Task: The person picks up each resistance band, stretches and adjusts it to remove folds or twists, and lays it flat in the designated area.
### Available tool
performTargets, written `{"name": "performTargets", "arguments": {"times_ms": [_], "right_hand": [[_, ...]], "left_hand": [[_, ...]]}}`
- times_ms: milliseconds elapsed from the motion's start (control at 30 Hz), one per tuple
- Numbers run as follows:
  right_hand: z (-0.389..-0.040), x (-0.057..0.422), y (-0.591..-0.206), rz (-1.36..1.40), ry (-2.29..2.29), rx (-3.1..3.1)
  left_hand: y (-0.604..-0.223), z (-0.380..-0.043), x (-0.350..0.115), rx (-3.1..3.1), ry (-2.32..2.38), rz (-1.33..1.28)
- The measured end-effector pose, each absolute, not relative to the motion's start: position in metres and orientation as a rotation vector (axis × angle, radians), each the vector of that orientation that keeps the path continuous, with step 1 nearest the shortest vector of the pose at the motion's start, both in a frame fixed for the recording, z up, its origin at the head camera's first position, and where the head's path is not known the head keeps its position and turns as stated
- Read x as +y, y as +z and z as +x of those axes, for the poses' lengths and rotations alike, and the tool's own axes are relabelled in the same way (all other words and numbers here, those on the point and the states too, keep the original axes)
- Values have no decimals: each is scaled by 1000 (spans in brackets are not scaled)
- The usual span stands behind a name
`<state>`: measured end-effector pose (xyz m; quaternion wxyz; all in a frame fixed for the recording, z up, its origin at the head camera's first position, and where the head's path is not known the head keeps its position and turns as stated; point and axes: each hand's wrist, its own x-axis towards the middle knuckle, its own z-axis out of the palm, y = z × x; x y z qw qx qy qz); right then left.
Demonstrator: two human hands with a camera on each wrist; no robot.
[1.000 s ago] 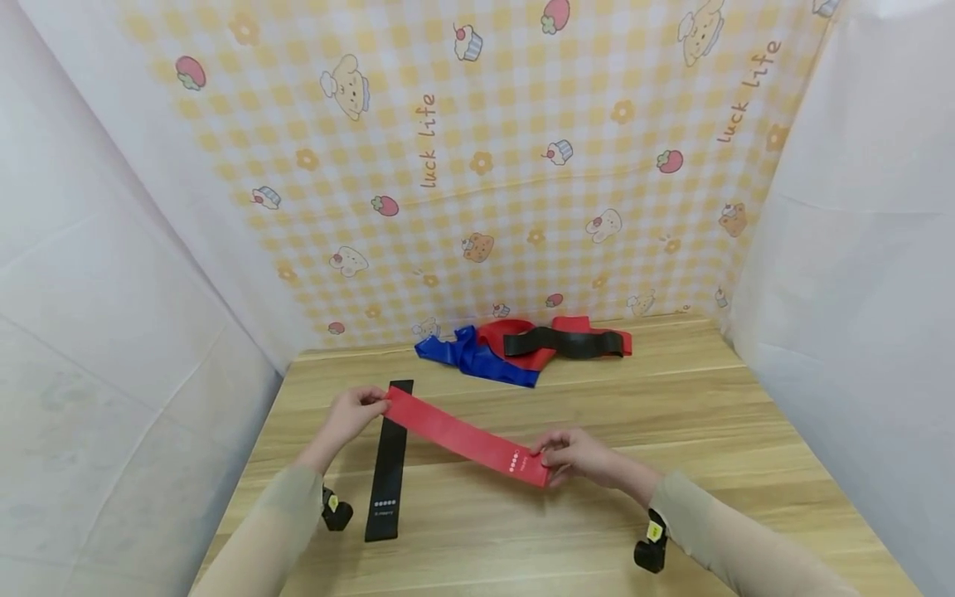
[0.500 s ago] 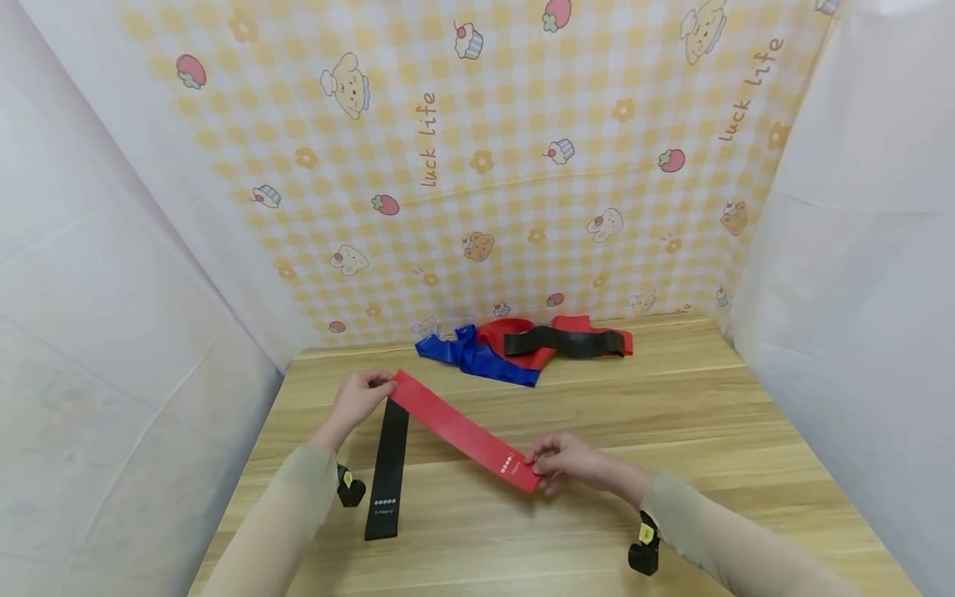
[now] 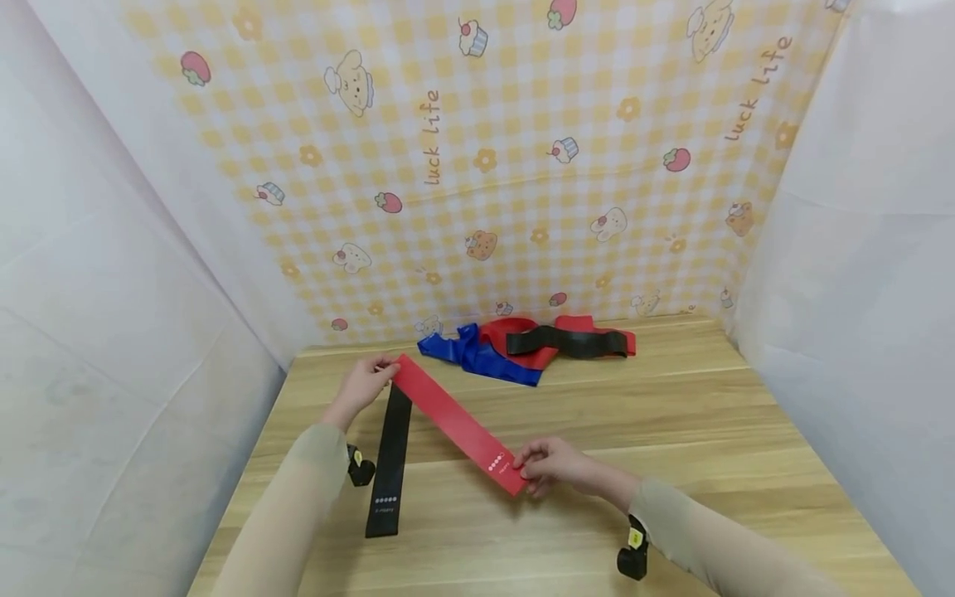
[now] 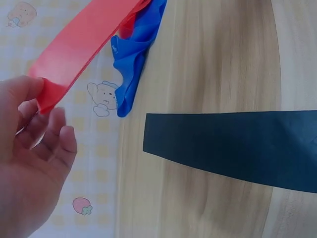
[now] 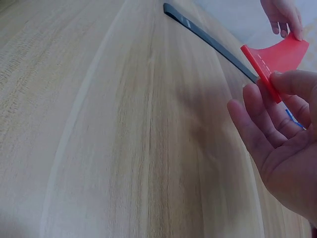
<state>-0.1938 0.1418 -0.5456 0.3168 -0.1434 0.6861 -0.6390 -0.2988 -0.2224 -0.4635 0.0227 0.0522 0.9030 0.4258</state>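
A flat red resistance band [image 3: 451, 419] is stretched out between both hands, slanting from upper left to lower right above the table. My left hand [image 3: 363, 383] pinches its far end between thumb and fingers, as the left wrist view shows with the red band [image 4: 74, 49]. At the near end, beside the printed dots, my right hand [image 3: 555, 466] pinches the band; its other fingers spread below in the right wrist view. A black resistance band [image 3: 390, 464] lies flat on the table next to the left hand, its far end partly behind the red one.
At the back of the wooden table [image 3: 634, 414], against the patterned cloth [image 3: 522, 191], lie a crumpled blue band [image 3: 485, 362], red bands [image 3: 574, 323] and a black band [image 3: 570, 342] in a heap. White sheets [image 3: 843, 249] hang at both sides.
The left hand has moved away and slightly right, carrying its end of the red band. The right hand has shifted left and a little nearer, so the band slants more steeply.
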Motion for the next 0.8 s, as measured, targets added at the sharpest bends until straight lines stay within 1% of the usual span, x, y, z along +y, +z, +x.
{"name": "performTargets", "arguments": {"times_ms": [267,800], "right_hand": [[-190,141,-546,-368,-1691,1798],[-188,137,-545,-369,-1654,1806]], "left_hand": [[-467,-299,-221,2637,1358,213],[-470,-301,-222,2644,1322,279]]}}
